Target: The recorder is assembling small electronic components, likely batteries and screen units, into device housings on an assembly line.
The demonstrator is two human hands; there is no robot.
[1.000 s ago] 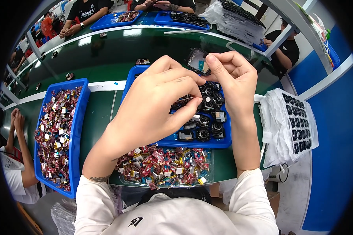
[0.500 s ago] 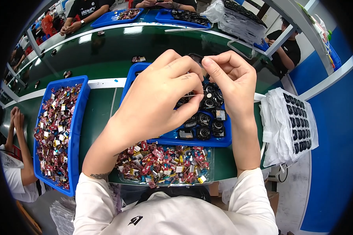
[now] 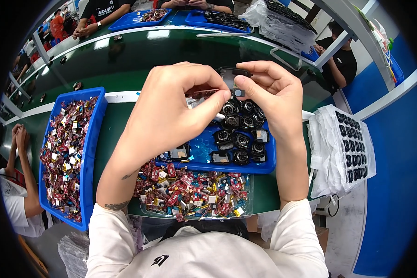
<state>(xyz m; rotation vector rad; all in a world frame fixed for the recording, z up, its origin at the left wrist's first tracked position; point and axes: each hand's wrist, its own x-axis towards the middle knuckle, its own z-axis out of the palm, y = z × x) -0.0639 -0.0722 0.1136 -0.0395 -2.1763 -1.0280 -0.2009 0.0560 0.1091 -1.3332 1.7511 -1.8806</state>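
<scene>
Over the blue tray (image 3: 266, 164) both hands are raised close together. My right hand (image 3: 278, 99) grips a black smartwatch case (image 3: 229, 71) between thumb and fingers. A small dark-blue part (image 3: 238, 93) hangs just below its thumb. Between the thumb and fingers of my left hand (image 3: 167, 104) is a small red circuit board (image 3: 205, 93), partly hidden, with a white piece beside it. Several black watch cases (image 3: 241, 141) lie in the blue tray beneath. In front of that tray, a clear tray holds a heap of red circuit boards (image 3: 190, 192) with small batteries.
To the left stands a long blue bin (image 3: 89, 162) heaped with similar boards. Stacked trays of watch parts in white wrap (image 3: 340, 148) are at the right. Across the green conveyor belt (image 3: 139, 58), co-workers sit behind blue trays (image 3: 139, 21). Another person's hands (image 3: 19, 139) are at far left.
My left hand has rolled and its fingers have drawn back from the right, so the red circuit board and the watch case show. More of the tray's floor is visible.
</scene>
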